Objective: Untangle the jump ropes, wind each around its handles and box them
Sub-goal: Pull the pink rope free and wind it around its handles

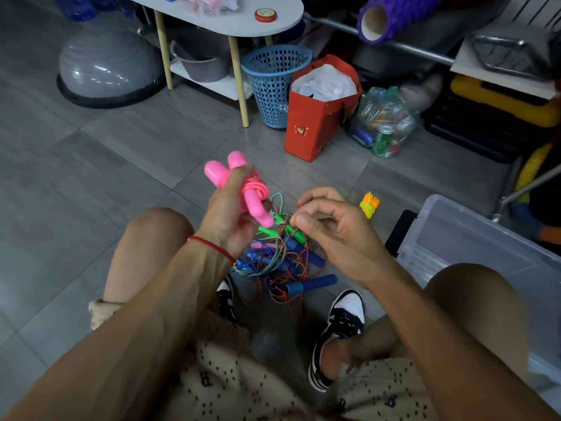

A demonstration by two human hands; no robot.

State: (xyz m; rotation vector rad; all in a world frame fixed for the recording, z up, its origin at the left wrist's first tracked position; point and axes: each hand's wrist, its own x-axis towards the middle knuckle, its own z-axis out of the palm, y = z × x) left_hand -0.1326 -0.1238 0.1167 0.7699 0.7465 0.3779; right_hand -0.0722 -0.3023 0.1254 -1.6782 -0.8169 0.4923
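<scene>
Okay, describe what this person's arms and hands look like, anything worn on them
Both forearms are bare, no sleeves in view. The left hand has a thin red string bracelet around its wrist. The right hand wears nothing visible: no ring, watch or glove.

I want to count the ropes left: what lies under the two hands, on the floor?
A tangled pile lies there: blue handles, green handles, and thin multicoloured cords. The hands cover part of the pile, so the count is unsure.

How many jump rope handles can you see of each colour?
Pink handles: 2, held in the left hand
Green handles: 2
Blue handles: 2
Orange and yellow bundle: 1 bundle, its handles too small to count
Total: 6 handles that can be counted
</scene>
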